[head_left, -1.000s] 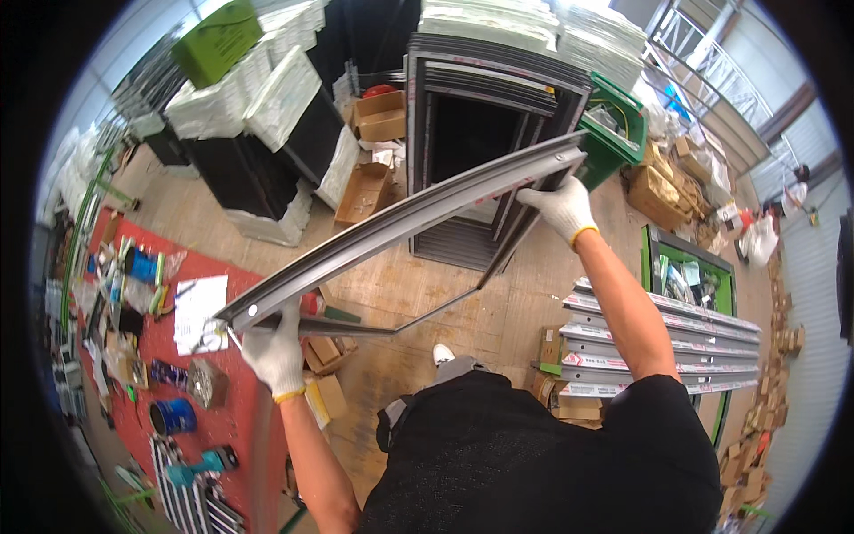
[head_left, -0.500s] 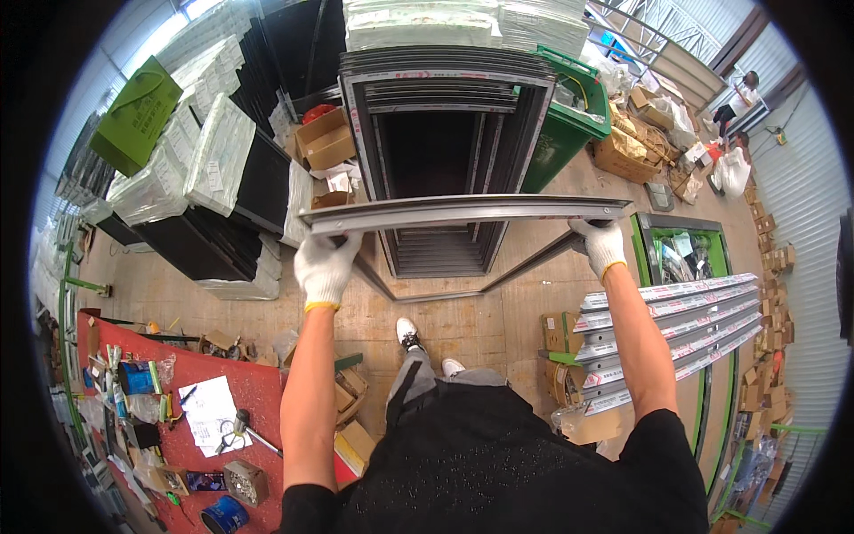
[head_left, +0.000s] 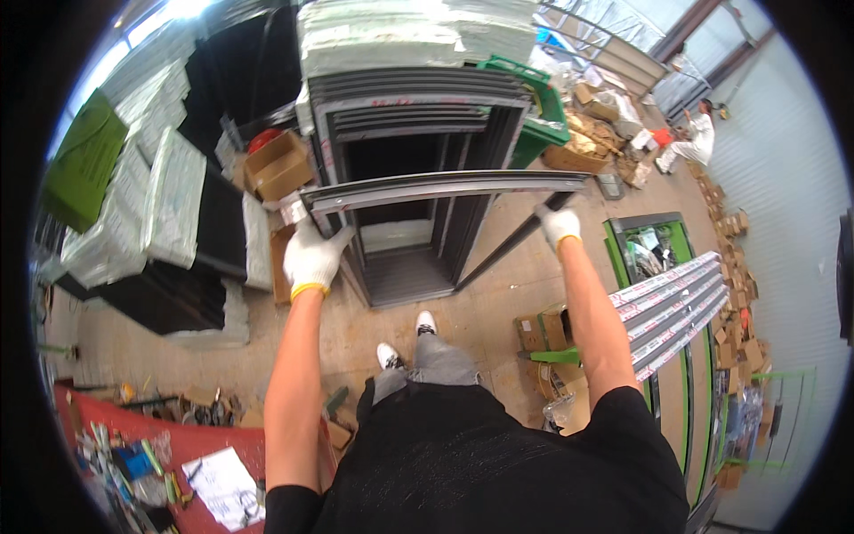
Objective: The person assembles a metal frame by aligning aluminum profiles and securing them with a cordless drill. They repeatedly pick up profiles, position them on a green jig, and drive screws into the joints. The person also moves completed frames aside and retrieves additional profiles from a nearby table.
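Both my hands wear white knit gloves with yellow cuffs. Between them hangs a grey metal frame [head_left: 445, 188], its top bar running across in front of me and its sides slanting down toward the floor. My left hand [head_left: 313, 258] is closed on the frame's left side near the upper corner; the thumb points inward. My right hand [head_left: 559, 224] grips the right side just below the other corner, its fingers partly hidden behind the bar. Right behind the held frame stands a stack of similar dark frames [head_left: 418, 89], upright and close together, partly covered by it.
At left are plastic-wrapped panels [head_left: 173, 196] and an open cardboard box [head_left: 277, 166]. A green bin [head_left: 543, 116] stands behind the stack. Wrapped metal profiles [head_left: 676, 307] lie at right. A red table [head_left: 89, 414] with tools is lower left. Another person [head_left: 698, 138] is at far right.
I have stepped forward, and the held frame is now close against the stack. My hands have shifted from under its top bar to its sides. The far person has changed posture.
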The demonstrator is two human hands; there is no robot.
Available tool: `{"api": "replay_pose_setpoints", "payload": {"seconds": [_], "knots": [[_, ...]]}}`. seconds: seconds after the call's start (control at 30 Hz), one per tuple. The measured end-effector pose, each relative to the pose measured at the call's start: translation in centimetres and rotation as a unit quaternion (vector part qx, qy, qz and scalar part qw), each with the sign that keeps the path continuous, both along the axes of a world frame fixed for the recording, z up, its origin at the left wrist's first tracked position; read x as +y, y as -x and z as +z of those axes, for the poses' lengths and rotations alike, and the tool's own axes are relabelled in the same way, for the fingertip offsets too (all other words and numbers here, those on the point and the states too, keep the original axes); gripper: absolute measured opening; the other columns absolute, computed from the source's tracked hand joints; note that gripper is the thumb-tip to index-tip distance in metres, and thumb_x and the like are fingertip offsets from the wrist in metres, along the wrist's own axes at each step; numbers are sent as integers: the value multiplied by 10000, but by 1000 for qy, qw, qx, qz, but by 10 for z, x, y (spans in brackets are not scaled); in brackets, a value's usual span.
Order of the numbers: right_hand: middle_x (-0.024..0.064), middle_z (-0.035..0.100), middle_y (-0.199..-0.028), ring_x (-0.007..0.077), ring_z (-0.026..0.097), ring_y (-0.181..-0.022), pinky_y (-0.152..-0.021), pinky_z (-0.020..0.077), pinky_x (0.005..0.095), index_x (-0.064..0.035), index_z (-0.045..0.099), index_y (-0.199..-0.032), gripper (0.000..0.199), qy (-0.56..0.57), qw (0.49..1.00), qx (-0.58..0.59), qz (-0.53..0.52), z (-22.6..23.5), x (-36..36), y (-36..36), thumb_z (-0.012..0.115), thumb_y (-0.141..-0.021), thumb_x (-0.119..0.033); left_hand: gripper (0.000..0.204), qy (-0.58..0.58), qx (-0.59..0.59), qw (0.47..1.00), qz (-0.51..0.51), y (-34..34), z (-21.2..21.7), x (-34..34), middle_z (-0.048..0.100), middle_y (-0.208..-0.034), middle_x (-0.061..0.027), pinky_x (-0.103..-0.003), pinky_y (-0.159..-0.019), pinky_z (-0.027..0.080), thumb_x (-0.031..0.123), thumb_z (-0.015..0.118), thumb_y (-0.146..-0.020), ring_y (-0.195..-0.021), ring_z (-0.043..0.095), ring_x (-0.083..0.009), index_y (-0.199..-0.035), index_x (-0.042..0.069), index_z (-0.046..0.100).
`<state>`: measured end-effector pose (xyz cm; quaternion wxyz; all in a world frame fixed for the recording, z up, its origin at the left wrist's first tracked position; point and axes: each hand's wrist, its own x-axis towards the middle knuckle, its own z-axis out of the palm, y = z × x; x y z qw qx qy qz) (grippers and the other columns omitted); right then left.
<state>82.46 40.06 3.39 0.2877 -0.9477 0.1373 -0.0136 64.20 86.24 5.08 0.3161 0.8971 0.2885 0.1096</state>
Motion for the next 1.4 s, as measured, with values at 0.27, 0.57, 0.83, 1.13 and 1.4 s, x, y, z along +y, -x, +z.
{"api": "replay_pose_setpoints", "payload": {"seconds": [0.27,0.57,0.83,1.13,1.4], "knots": [[300,691,-1300,381,681,-1228,-1060,523,421,82,624,-1364,778,-34,994,19,101,26,55,83,800,-843,-469,654,56,89,994,-2,46,-87,10,732,-1137,-313,-474,-989,540,538,727,-880,-1105,703,-460,-1159,-53,722],[212,757,-1174,284,740,-1094,-1001,568,387,27,683,-1266,444,-157,982,-88,-58,65,22,243,744,-929,-255,481,251,161,954,-18,150,-239,-20,740,-861,-172,-467,-765,521,372,730,-890,-769,625,-273,-971,-102,725],[283,749,-1069,438,730,-1028,-953,566,488,0,703,-1212,448,157,822,-122,-534,53,-137,371,652,-945,-357,386,371,221,899,-74,132,-238,-29,501,-630,-57,-394,-471,347,345,723,-902,-500,424,-184,-856,-32,652],[150,720,-848,269,693,-728,-666,548,401,73,715,-1037,355,-415,764,-197,-453,-46,-169,396,623,-1001,-269,391,248,156,916,-276,85,-206,-50,701,-884,-143,-378,-772,516,308,728,-929,-820,625,-228,-1010,-74,717],[221,737,-873,377,732,-788,-725,586,458,33,650,-1149,377,-207,814,-142,-525,-36,-185,494,666,-917,-263,311,284,171,861,-385,146,-124,-208,658,-776,-72,-321,-631,464,227,739,-926,-663,565,-151,-1022,-68,717]]}}
